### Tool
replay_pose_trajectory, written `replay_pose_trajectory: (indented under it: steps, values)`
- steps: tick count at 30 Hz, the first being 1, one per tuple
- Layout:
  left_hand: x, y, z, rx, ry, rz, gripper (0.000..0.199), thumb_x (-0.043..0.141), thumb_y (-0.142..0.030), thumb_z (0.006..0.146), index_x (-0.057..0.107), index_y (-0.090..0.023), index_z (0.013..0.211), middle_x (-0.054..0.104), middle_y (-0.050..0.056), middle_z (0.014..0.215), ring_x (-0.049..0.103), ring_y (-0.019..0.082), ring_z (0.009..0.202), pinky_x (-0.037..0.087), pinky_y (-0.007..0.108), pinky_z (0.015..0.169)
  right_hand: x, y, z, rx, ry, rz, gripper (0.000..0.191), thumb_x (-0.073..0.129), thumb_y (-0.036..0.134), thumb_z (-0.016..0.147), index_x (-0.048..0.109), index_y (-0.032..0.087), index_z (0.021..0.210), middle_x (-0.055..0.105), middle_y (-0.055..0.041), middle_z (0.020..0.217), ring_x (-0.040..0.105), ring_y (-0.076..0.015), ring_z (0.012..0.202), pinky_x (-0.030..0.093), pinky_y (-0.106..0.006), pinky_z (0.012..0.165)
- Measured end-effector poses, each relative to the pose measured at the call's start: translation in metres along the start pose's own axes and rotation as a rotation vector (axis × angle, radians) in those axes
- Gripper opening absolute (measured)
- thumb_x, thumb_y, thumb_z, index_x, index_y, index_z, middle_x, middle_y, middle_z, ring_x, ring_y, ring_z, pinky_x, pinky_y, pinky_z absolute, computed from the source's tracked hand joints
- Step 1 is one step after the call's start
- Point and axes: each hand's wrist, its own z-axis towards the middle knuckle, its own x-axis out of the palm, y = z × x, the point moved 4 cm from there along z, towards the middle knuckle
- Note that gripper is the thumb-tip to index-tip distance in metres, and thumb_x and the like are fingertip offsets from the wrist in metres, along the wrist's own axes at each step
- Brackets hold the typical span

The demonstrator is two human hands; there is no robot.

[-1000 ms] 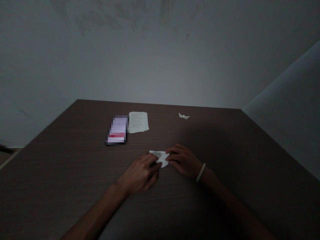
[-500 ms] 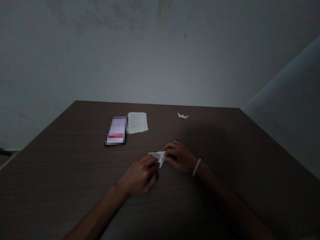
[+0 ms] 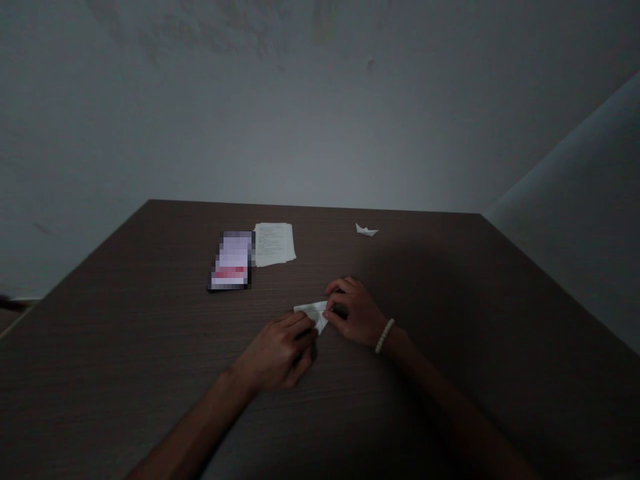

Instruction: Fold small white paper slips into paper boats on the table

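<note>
A small folded piece of printed paper [image 3: 314, 312] lies on the table between my two hands, its lower end narrowing to a point. My left hand [image 3: 280, 350] presses its bent fingers on the paper's left part and covers some of it. At the right corner, my right hand [image 3: 357, 312], with a beaded bracelet [image 3: 385, 336] on the wrist, pinches the paper between thumb and fingers. Farther back stands a small white paper boat [image 3: 367, 231].
The dark wooden table [image 3: 150, 347] reaches back to a pale wall [image 3: 320, 133]. Left of the hands lies a phone [image 3: 231, 260] with a blurred lit screen. A stack of printed paper sheets [image 3: 274, 244] touches its right side.
My right hand has shifted slightly left along the paper's right corner. The left hand stays nearly where it was, still on the paper.
</note>
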Motion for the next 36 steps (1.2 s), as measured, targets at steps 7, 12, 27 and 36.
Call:
replay_pose_trajectory:
  steps: [7, 12, 27, 36]
  values:
    - [-0.002, -0.003, 0.001, 0.027, 0.01, 0.053, 0.029, 0.046, -0.017, 0.084, 0.061, -0.012, 0.109, 0.062, 0.01, 0.093, 0.057, 0.024, 0.089, 0.053, 0.04, 0.079, 0.002, 0.001, -0.001, 0.024, -0.027, -0.008, 0.013, 0.072, 0.02, 0.077, 0.06, 0.019, 0.073, 0.061, -0.0042, 0.102, 0.051, -0.0212, 0.099, 0.038, -0.039, 0.088]
    - [-0.002, -0.004, 0.002, 0.03, 0.079, 0.094, 0.031, 0.048, -0.018, 0.084, 0.06, -0.014, 0.112, 0.06, 0.009, 0.092, 0.057, 0.023, 0.085, 0.053, 0.039, 0.073, 0.002, 0.002, -0.001, -0.014, -0.03, 0.009, 0.012, 0.072, 0.019, 0.078, 0.06, 0.019, 0.074, 0.062, -0.0038, 0.099, 0.052, -0.0204, 0.095, 0.038, -0.038, 0.087]
    - [-0.002, -0.003, 0.002, 0.016, 0.054, 0.063, 0.029, 0.048, -0.019, 0.084, 0.062, -0.017, 0.109, 0.059, 0.008, 0.093, 0.057, 0.022, 0.086, 0.052, 0.037, 0.074, 0.001, -0.009, 0.0, -0.118, 0.006, 0.14, 0.007, 0.072, 0.021, 0.081, 0.067, 0.021, 0.077, 0.07, 0.0002, 0.082, 0.057, -0.0148, 0.079, 0.042, -0.031, 0.08]
    - [-0.004, -0.003, 0.0, 0.055, 0.005, 0.061, 0.028, 0.047, -0.018, 0.087, 0.065, -0.015, 0.108, 0.063, 0.01, 0.098, 0.06, 0.024, 0.098, 0.056, 0.04, 0.082, -0.003, -0.008, -0.003, -0.084, 0.068, 0.227, 0.004, 0.072, 0.019, 0.08, 0.07, 0.022, 0.078, 0.072, 0.0001, 0.076, 0.058, -0.0162, 0.076, 0.043, -0.031, 0.075]
